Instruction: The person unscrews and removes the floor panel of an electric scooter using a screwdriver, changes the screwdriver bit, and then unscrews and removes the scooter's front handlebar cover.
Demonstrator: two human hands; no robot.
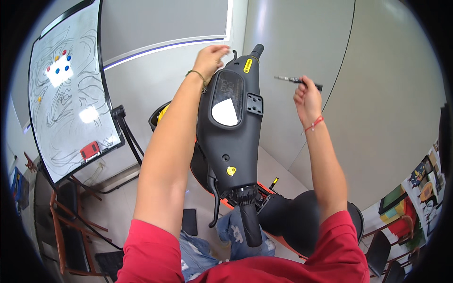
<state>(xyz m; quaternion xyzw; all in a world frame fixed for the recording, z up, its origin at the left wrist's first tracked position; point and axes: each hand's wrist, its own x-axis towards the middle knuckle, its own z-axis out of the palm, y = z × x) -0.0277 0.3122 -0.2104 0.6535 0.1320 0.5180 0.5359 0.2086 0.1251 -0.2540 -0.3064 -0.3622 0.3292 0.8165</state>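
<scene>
A black scooter handlebar unit (233,137) with a dark display panel and a white patch stands before me, one grip near my lap and the other far up. My left hand (211,57) reaches over the far end of the handlebar, fingers curled on a small part by the brake lever there. Off to the right, clear of the scooter, my right hand (306,96) is raised and shut on a slim dark screwdriver (296,80) pointing left.
A whiteboard (71,94) on a stand with coloured magnets and a red eraser leans at the left. The black scooter seat (295,219) lies below right. Chairs (66,226) stand at lower left, and grey wall panels rise behind.
</scene>
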